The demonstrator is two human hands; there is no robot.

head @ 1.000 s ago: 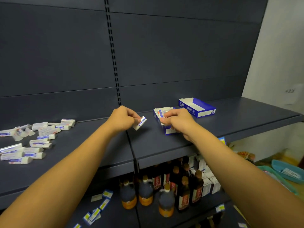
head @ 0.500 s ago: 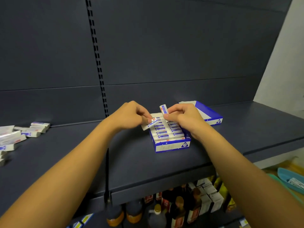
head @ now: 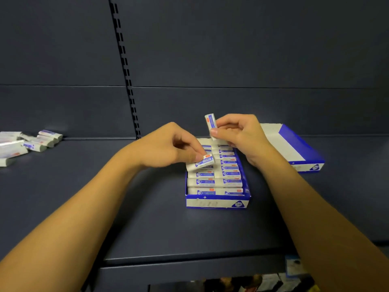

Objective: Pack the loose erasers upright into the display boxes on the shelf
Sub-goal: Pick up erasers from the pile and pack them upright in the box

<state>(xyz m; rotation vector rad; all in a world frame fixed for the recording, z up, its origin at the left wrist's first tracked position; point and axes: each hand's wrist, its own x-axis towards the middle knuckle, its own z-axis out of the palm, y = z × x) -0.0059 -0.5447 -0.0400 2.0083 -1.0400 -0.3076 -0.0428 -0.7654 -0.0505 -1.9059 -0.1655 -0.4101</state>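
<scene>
Under both hands: box [head: 217,202] on the shelf [head: 147,218], packed with erasers in two rows
Left hand [head: 168,147]: pinches a tilted eraser [head: 201,163] over the box's left row
Right hand [head: 240,134]: pinches an upright eraser [head: 210,123] above the box's far end
Beyond right hand: second box [head: 294,148]
Far left of left hand: loose erasers [head: 31,142]

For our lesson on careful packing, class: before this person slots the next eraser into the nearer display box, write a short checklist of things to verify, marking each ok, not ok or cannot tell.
1. Left hand has a firm pinch on its eraser: ok.
2. Right hand holds the second eraser upright: ok.
3. Left hand's eraser is turned upright for packing: not ok, it lies tilted over the rows.
4. Nearer display box sits flat on the shelf: ok.
5. A free slot remains at the back of the box: cannot tell, the hands hide it.
6. Second box stands open for overflow: ok.
</scene>
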